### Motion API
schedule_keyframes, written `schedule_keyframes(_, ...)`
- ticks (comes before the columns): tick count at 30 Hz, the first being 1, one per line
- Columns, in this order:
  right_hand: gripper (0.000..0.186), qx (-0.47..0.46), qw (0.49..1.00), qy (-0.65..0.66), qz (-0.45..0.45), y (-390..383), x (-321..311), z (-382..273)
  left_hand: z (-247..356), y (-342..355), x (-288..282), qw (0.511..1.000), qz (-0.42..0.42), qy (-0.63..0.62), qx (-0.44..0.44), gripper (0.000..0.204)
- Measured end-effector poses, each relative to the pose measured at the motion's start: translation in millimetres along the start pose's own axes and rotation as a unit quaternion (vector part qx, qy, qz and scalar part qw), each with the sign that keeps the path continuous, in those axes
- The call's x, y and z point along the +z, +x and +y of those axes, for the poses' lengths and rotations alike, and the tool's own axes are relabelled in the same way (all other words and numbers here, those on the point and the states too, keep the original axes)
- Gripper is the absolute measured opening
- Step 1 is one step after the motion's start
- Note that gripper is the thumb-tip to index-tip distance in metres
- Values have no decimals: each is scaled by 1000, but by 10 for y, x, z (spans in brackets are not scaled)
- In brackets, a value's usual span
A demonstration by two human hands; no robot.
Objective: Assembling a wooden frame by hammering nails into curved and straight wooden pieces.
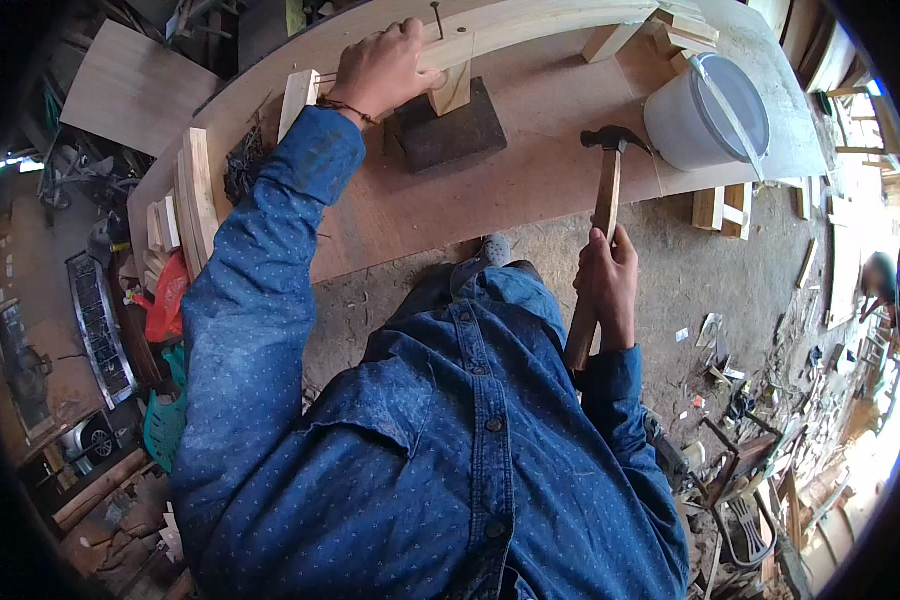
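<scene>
My left hand (382, 70), fingers bent and closed, grips a pale curved timber (520, 22) at the back of a plywood bench top (570, 185). Just right of those fingers a long nail (437, 25) stands up from the timber. A short wood block (453, 90) sits below the timber, on a dark rectangular block (460, 140). My right hand (610, 270) holds the wooden handle of a claw hammer (600, 140), its head raised toward the bench near a bucket.
The white lidded bucket (695, 130) stands at the bench's right. Wood strips (195, 190) line the left end, beside a red bag (165, 305) and green crate (165, 430). A metal chair frame (755, 530) and scraps lie at lower right. A blurred person (880, 285) is far right.
</scene>
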State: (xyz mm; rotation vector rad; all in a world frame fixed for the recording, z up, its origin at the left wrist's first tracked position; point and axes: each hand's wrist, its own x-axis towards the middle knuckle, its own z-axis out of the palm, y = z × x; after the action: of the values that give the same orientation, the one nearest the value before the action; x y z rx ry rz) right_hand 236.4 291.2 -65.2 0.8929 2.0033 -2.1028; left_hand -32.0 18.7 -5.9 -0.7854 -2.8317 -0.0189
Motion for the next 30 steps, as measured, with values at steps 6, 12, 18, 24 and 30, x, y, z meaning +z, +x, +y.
schedule_keyframes(6, 34, 58, 980, 127, -140, 229, -3, 179, 10, -1, -41, 1000, -2, -7, -9, 54)
schedule_keyframes(12, 30, 101, 985, -25, -139, 522, -78, 283, -125, 1, -60, 1000, 9, -8, 16, 59)
schedule_keyframes(18, 36, 70, 968, 35, -240, 717, -290, 191, -249, -337, -185, 995, 67, -50, 62, 51)
schedule_keyframes(24, 33, 29, 927, -62, -368, 1738, 60, -126, -203, -383, -403, 993, 24, -73, 87, 52)
schedule_keyframes(30, 32, 5, 934, -44, -354, 2539, 661, -448, -241, -340, -455, 994, -40, -70, 77, 53)
